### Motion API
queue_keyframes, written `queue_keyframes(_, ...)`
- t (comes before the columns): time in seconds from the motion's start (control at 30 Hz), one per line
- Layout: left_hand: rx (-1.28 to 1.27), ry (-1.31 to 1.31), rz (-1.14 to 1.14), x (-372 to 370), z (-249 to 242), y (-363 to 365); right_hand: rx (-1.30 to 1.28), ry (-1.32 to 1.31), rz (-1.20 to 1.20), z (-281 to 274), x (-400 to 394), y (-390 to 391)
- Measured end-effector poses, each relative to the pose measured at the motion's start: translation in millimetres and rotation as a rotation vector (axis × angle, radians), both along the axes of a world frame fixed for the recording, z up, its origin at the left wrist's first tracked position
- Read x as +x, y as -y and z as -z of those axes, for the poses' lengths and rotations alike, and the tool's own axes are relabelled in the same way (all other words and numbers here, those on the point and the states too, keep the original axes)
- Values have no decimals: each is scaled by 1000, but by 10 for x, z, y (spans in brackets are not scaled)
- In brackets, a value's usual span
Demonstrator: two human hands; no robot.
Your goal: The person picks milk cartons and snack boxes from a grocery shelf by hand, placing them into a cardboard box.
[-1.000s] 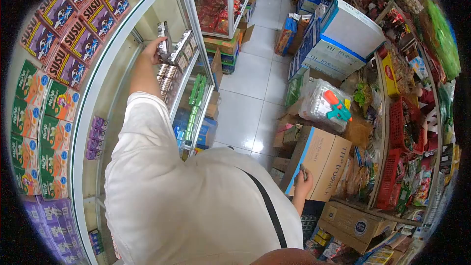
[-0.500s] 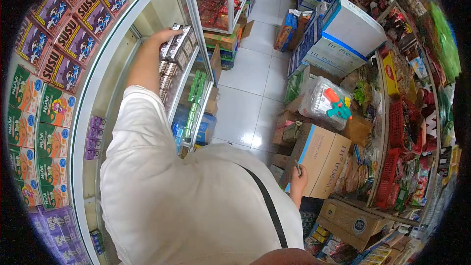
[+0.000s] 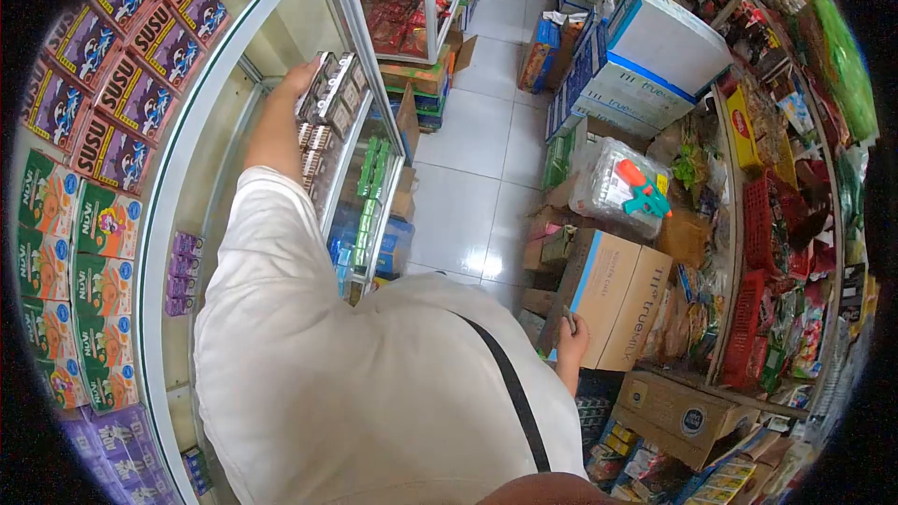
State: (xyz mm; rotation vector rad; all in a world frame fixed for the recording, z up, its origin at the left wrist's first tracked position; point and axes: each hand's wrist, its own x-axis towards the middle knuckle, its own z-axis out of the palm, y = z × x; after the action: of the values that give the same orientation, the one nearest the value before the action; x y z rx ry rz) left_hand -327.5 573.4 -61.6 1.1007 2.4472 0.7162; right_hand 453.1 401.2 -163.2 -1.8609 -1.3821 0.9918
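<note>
My left hand (image 3: 301, 79) reaches into the glass display case, up against the left side of black-and-white carton packs (image 3: 335, 93) stacked on its upper shelf. Its fingertips are hidden at the packs. Brown-and-white cartons (image 3: 318, 151) stand in a row just below them. On the other side of my body, my right hand (image 3: 572, 344) is low, its fingers curled in around something small and dark that I cannot make out. Close beside that hand is a brown TH true milk box (image 3: 613, 297).
Orange-and-green Nuvi packs (image 3: 105, 276) and purple Susu packs (image 3: 117, 84) line the left. A tiled aisle (image 3: 458, 164) runs ahead. Stacked blue-and-white milk boxes (image 3: 645, 84), a toy water gun (image 3: 645, 192) on a plastic-wrapped bundle and red baskets (image 3: 746, 332) crowd the right.
My left hand has shifted from over the top of the black-and-white packs toward their left side. My right hand stays curled by the box. The view has tilted slightly.
</note>
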Motion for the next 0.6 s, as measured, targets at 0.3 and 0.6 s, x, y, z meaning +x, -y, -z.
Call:
queue_keyframes(0.3, 100, 292, 49, 349, -149, -23, 56, 107, -48, -200, -184, -63)
queue_keyframes(0.6, -227, -192, 122, 486, -443, -55, 92, 28, -45, -132, -233, -58)
